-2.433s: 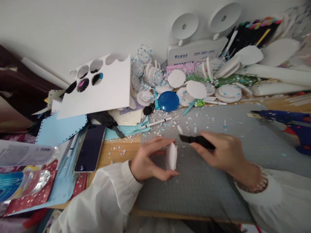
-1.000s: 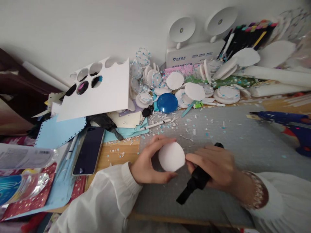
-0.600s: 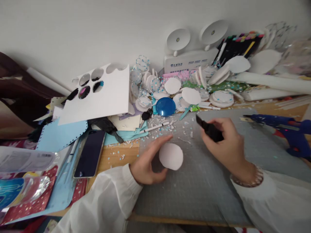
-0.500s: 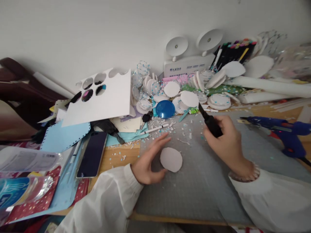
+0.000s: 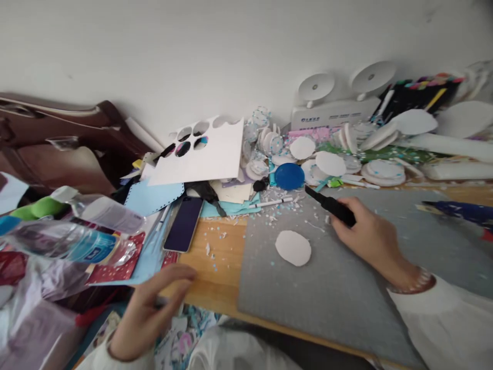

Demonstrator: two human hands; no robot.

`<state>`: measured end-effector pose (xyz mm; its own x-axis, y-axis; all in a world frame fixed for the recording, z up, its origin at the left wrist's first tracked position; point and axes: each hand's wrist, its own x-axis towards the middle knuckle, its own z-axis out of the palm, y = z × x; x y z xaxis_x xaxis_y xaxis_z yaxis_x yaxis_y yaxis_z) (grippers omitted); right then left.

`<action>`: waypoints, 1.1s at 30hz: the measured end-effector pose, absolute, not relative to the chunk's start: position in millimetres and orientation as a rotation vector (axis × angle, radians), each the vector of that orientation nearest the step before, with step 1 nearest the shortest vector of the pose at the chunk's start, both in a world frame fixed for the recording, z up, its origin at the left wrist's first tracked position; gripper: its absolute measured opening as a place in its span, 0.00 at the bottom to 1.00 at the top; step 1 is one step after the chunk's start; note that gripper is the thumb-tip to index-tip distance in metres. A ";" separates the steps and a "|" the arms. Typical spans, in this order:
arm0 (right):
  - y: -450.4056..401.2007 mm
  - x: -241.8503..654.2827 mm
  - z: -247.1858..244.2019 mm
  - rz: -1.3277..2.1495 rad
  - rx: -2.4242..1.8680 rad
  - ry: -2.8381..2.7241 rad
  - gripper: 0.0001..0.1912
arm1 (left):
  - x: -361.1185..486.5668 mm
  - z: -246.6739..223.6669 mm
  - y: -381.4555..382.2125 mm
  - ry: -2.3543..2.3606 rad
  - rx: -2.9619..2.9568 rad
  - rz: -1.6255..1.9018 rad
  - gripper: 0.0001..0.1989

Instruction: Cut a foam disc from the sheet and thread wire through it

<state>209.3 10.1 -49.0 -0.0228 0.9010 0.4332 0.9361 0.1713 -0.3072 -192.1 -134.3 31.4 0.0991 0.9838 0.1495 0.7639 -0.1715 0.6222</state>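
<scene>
My right hand is wrapped round the handle of a black craft knife, its thin dark tip pointing up and left above the grey cutting mat. On the mat, left of that hand, lies a flat white foam disc that neither hand touches. Slightly blurred, my left hand is over the table's front left edge. Its thumb and fingers are apart and nothing is between them. The phone is the nearest thing beyond it.
A blue round lid, stacked white discs and a white board with round holes line the back. At right lies a blue glue gun. Plastic bottles lie at left. A scrap-filled bin is below the front edge.
My left hand has moved away from the white disc, leftward and toward me past the table edge. The view has turned left. My right hand still holds the knife, tilted flatter now.
</scene>
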 end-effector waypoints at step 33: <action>12.7 202.9 -46.8 0.052 -1.870 -1.979 0.16 | -186.2 -20.7 -12.1 2.690 1.953 0.158 0.36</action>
<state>202.9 12.7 -46.8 -0.0112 0.9629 0.2698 0.9473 0.0966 -0.3055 -186.2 -12.1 -20.7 -0.2999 0.9317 0.2051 0.9493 0.3128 -0.0327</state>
